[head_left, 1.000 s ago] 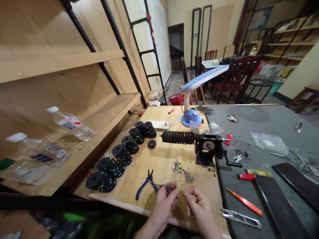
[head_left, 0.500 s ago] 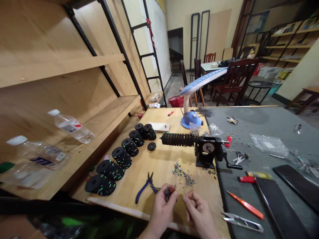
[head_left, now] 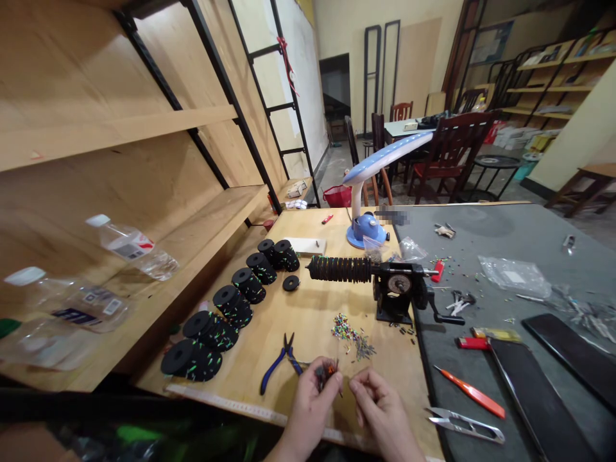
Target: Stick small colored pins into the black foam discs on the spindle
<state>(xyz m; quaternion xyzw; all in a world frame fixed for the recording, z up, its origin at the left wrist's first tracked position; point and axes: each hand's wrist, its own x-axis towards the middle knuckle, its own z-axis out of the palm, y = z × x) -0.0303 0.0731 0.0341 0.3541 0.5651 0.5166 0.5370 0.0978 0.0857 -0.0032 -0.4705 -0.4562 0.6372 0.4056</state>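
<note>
My left hand (head_left: 312, 401) is closed around a small dark bundle with orange bits (head_left: 328, 371), too small to name surely; a thin dark end sticks out past the thumb. Just right of it, my right hand (head_left: 378, 404) has thumb and forefinger pinched together, and what lies between the tips is too fine to make out. Pliers with blue handles (head_left: 283, 362) rest open beside my left hand. Beyond the hands lie a pile of coloured beads (head_left: 343, 327) and a heap of small grey pins (head_left: 364, 348).
A black hand-cranked winder (head_left: 395, 289) holds a row of dark discs (head_left: 341, 269). Stacked black foam spools (head_left: 192, 359) line the left. Rightward are a blue lamp (head_left: 364, 231), an orange-handled tool (head_left: 474, 393), thread snips (head_left: 466, 427) and a phone (head_left: 534, 398).
The view has shifted slightly. Both hands keep nearly the same pose and place, with the small bundle still in the left hand.
</note>
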